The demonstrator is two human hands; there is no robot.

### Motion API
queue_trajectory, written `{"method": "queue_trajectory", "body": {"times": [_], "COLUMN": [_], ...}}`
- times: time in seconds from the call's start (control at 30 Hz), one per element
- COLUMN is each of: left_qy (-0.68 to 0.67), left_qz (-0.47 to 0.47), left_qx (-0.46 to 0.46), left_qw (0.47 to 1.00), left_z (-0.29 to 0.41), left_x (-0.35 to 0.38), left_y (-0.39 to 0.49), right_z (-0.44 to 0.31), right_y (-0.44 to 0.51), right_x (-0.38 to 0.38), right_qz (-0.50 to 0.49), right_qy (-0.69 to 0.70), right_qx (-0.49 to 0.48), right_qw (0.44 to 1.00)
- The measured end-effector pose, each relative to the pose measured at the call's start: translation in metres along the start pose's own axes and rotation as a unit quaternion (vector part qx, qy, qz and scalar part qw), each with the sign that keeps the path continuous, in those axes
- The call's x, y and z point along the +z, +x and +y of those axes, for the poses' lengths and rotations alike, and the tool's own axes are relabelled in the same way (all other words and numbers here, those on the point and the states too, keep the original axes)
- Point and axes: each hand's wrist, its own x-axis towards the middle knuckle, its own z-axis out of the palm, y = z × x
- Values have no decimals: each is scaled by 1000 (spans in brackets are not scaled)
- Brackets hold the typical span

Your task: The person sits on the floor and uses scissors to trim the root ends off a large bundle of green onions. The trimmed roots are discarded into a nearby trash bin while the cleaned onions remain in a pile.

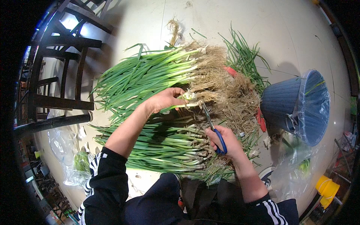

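My left hand point(166, 100) grips a few green onions point(189, 97) near their white ends, their roots pointing right. In my right hand point(225, 137) is a pair of scissors point(209, 118) with blue handles, its blades up against the root end of the held stalks. Above my left hand lies a thick pile of green onions point(157, 66) with long roots attached. A second row of green onions point(168, 149), with short-cut root ends, lies nearer my knees. Loose tan roots point(236, 98) are heaped to the right of the scissors.
A blue bin point(281, 98) with a clear liner stands right of the roots. Loose thin green leaves point(244, 50) lie above it. Dark wooden stools point(64, 101) are at the left. Plastic bags point(64, 152) and a yellow container point(326, 188) rest near the edges.
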Motion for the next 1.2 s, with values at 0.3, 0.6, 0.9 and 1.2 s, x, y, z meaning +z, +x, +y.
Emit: {"method": "queue_trajectory", "body": {"times": [0.3,0.6,0.9,1.2], "left_qy": [39,101,67,47], "left_qz": [49,106,87,97], "left_qx": [35,55,53,44], "left_qw": [997,988,993,993], "left_z": [-12,-6,-8,-12], "left_x": [5,17,16,16], "left_y": [7,4,3,4], "right_z": [26,21,10,27], "right_y": [-8,10,2,2], "right_x": [4,12,20,12], "right_qz": [71,101,91,60], "right_qy": [-21,-101,-56,-12], "right_qx": [-39,-60,-63,-44], "right_qw": [996,988,992,997]}}
